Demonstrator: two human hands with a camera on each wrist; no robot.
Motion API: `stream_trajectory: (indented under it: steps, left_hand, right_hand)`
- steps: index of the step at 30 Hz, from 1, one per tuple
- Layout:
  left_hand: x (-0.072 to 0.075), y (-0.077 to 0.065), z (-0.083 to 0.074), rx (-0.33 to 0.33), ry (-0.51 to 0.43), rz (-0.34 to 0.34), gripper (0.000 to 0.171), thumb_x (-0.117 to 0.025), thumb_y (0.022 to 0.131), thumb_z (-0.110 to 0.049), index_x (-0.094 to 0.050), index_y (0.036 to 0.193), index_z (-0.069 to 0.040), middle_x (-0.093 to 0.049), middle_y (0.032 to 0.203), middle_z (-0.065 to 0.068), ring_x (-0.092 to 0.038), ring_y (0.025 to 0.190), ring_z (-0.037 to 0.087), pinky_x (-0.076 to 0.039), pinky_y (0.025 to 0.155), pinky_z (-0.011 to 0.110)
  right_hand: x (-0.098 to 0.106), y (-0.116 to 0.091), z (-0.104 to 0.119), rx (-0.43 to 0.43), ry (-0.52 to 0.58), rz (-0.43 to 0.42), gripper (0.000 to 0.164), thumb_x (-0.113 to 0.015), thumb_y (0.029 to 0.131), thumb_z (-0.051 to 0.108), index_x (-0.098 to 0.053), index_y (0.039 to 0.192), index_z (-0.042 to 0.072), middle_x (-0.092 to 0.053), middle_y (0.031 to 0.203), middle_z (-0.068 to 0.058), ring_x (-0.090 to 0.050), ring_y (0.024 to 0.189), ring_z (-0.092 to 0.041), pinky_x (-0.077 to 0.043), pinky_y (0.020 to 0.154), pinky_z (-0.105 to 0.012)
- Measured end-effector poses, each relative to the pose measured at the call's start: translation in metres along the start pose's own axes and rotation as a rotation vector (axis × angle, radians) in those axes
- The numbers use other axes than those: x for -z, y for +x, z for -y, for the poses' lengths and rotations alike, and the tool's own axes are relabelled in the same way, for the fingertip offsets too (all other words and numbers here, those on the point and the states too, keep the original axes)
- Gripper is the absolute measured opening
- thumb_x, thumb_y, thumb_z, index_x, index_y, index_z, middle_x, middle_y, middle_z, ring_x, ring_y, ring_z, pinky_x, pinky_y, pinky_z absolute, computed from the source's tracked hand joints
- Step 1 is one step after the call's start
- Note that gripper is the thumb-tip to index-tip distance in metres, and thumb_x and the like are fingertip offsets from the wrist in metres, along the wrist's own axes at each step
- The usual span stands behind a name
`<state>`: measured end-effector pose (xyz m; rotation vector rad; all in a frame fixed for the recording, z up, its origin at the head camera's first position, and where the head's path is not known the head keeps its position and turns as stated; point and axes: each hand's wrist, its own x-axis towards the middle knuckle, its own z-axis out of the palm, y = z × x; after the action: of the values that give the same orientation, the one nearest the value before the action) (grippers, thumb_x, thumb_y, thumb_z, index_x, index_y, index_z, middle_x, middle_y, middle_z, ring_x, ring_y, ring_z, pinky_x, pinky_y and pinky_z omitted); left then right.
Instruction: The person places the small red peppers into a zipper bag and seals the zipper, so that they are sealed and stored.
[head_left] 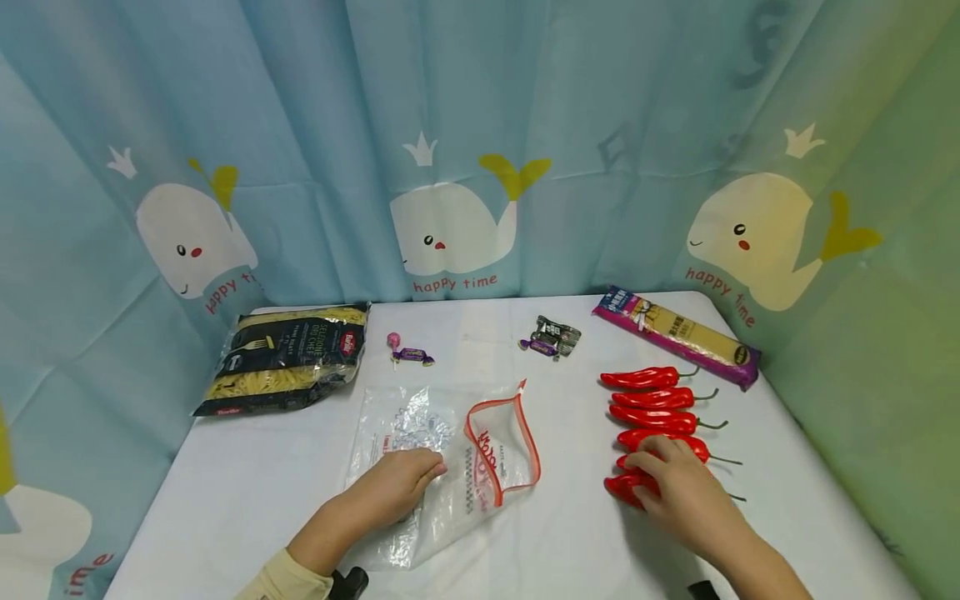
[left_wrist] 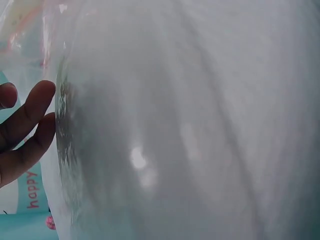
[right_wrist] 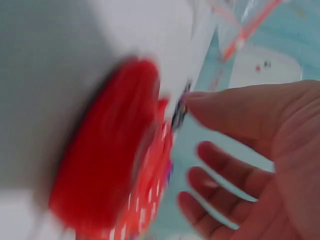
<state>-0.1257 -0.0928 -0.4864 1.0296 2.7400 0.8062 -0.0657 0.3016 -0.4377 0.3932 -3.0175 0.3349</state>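
A clear zip bag (head_left: 480,483) with a red-edged mouth lies on the table, its mouth gaping toward the right. My left hand (head_left: 401,483) is over the bag's middle. In the left wrist view its fingers (left_wrist: 35,102) look slightly bent against the plastic, with no fold visibly pinched. Several red chili peppers (head_left: 652,419) lie in a column on the right. Above the nearest ones hovers my right hand (head_left: 686,492), hiding part of them. The right wrist view shows its thumb and fingers spread, apart from the closest red pepper (right_wrist: 110,150).
A black and yellow pasta bag (head_left: 288,358) sits at the back left. Behind the zip bag lie a pink lollipop (head_left: 393,341) and a purple candy (head_left: 412,356). Dark wrapped candy (head_left: 558,335) is farther right. A purple noodle packet (head_left: 678,335) lies back right, before the curtain (head_left: 315,250).
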Motion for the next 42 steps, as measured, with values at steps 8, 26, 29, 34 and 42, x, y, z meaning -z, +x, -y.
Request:
stream_trajectory:
  steps: [8,26,29,34,42]
  left_hand:
    - [-0.003,0.002,-0.001,0.009,0.019,0.017,0.031,-0.051,0.106,-0.026,-0.052,0.077,-0.016,-0.04,0.066,-0.011,-0.042,0.062,0.007,-0.041,0.062,0.029]
    - [-0.008,0.006,-0.004,-0.012,0.051,0.004,0.031,-0.052,0.106,-0.027,-0.049,0.076,-0.019,-0.041,0.067,-0.011,-0.042,0.061,0.008,-0.041,0.062,0.029]
    - [-0.008,0.007,-0.004,-0.024,0.062,-0.005,0.031,-0.053,0.105,-0.026,-0.048,0.075,-0.019,-0.042,0.067,-0.01,-0.042,0.061,0.008,-0.041,0.061,0.029]
    - [-0.009,0.007,-0.005,-0.029,0.062,-0.01,0.03,-0.054,0.104,-0.025,-0.047,0.076,-0.02,-0.042,0.067,-0.01,-0.042,0.06,0.009,-0.04,0.059,0.03]
    - [-0.009,0.009,-0.003,-0.003,0.067,0.017,0.03,-0.054,0.105,-0.027,-0.052,0.077,-0.018,-0.042,0.066,-0.011,-0.042,0.059,0.008,-0.04,0.059,0.029]
  right_hand:
    - [0.003,-0.025,-0.035,-0.09,-0.135,0.189,0.045,-0.093,0.064,0.013,-0.074,0.105,0.009,-0.066,0.1,-0.009,-0.063,0.092,-0.034,-0.055,0.077,-0.057]
    - [0.0,-0.004,0.004,-0.032,-0.055,0.195,0.058,-0.095,0.066,0.022,-0.073,0.118,0.013,-0.065,0.115,-0.009,-0.06,0.109,-0.032,-0.057,0.08,-0.05]
    - [-0.004,0.016,0.021,0.024,-0.055,0.17,0.056,-0.094,0.067,0.021,-0.073,0.119,0.015,-0.066,0.116,-0.009,-0.06,0.11,-0.031,-0.056,0.084,-0.05]
    - [-0.023,0.052,0.041,0.136,-0.008,0.164,0.05,-0.091,0.073,0.018,-0.073,0.12,0.014,-0.067,0.114,-0.007,-0.062,0.107,-0.027,-0.056,0.086,-0.045]
    - [-0.041,0.079,0.049,0.176,0.342,0.218,0.052,-0.084,0.082,0.015,-0.065,0.13,0.006,-0.067,0.123,-0.009,-0.062,0.114,-0.03,-0.05,0.096,-0.051]
